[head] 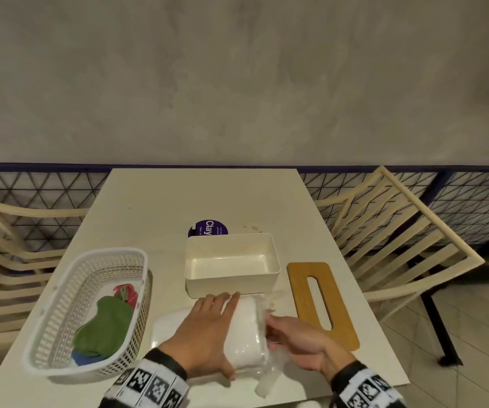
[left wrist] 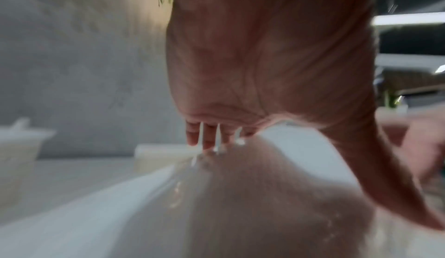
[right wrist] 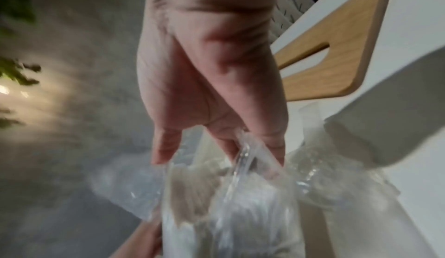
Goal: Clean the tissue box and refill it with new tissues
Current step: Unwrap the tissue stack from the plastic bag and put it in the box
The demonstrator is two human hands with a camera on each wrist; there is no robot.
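Note:
The cream tissue box point(head: 231, 278) stands open and empty mid-table. Its wooden slotted lid point(head: 299, 290) lies flat to the right. In front of the box lies a white tissue pack point(head: 246, 328) in clear plastic wrap point(head: 269, 375). My left hand point(head: 208, 328) lies flat on the pack with straight fingers, pressing it down. My right hand point(head: 272, 331) is at the pack's right end. In the right wrist view its fingers point(right wrist: 272, 140) pinch the loose plastic wrap point(right wrist: 240, 186). The left wrist view shows the pack point(left wrist: 240, 205) under my palm.
A white slatted basket point(head: 57, 313) at the left holds green, red and blue cloths. A purple round sticker point(head: 208, 228) sits behind the box. Slatted chairs point(head: 399, 231) flank the table on both sides. The table's front edge is close under my wrists.

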